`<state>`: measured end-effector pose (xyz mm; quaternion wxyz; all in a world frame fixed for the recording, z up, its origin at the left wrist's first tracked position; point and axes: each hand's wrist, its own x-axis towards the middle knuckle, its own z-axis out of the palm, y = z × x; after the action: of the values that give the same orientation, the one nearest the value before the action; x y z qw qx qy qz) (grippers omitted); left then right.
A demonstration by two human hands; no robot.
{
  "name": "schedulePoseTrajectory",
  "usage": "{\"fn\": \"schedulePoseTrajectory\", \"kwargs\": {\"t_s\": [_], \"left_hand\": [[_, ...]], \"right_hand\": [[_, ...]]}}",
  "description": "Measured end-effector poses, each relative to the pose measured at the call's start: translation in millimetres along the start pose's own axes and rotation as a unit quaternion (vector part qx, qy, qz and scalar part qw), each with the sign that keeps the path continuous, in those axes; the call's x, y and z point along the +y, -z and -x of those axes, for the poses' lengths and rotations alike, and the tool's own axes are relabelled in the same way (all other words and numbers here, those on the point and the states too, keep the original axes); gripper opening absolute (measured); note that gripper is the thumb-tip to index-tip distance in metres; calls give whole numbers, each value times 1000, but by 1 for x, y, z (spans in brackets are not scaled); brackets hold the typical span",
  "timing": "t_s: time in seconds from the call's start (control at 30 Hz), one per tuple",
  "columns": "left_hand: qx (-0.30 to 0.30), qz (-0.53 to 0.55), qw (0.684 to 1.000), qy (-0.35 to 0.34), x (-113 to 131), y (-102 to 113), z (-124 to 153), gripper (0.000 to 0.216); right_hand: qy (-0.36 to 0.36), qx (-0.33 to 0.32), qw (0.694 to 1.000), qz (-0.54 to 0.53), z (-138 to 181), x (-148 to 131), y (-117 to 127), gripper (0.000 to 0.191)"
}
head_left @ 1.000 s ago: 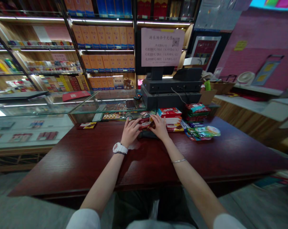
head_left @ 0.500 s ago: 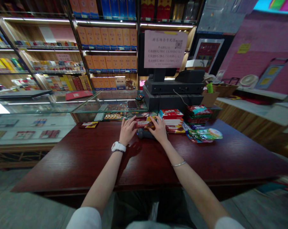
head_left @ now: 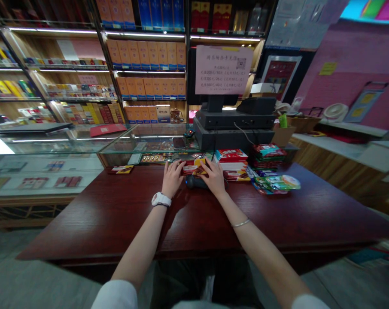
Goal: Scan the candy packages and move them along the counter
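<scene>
The left hand (head_left: 172,179) gripped one end of a red and yellow snack pack (head_left: 189,168), and the right hand (head_left: 215,179) gripped the other. It was between their fingers, just past the black scanner (head_left: 196,183).

The packet (head_left: 192,168) is red and yellow.

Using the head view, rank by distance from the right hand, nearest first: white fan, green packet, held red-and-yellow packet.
1. Red-and-yellow packet: held by the right hand.
2. Green packet: right side of the table.
3. White fan: farther right, beyond the table.
</scene>
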<state>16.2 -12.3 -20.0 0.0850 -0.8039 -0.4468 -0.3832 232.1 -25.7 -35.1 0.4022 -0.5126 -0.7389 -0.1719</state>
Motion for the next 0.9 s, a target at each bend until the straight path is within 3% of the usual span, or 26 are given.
{"fn": "schedulePoseTrajectory", "kwargs": {"t_s": [0.37, 0.57, 0.73, 0.9], "left_hand": [[2, 19, 999, 38, -2, -2, 0, 61], [35, 49, 997, 40, 1, 2, -4, 58], [48, 41, 997, 36, -5, 18, 2, 52], [54, 27, 996, 68, -35, 46, 21, 41]], "right_hand": [[3, 21, 1000, -2, 0, 2, -1, 52], [-10, 42, 999, -10, 0, 0, -4, 55], [3, 66, 998, -12, -3, -14, -10, 49], [28, 38, 998, -50, -16, -46, -27, 45]]}}
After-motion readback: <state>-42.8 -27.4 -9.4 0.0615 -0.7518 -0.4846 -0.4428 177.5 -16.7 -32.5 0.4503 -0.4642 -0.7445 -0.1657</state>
